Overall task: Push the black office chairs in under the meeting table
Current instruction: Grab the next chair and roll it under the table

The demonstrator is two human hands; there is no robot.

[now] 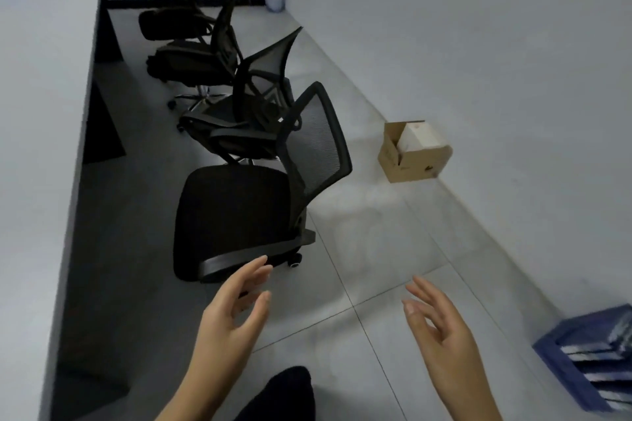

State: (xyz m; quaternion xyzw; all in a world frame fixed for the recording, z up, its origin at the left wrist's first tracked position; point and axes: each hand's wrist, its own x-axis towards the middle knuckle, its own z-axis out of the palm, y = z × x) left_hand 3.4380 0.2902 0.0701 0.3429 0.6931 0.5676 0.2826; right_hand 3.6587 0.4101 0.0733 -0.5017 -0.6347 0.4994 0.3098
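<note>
The meeting table runs along the left; four black office chairs stand in a row just beside it, seats not under it. Left hand hovers, fingers spread, near the closest armrest; right hand is splayed, empty

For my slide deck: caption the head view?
Open hands reach toward the nearest chair beside the table.

Mesh-backed chair (cloth seat), cardboard box
</note>
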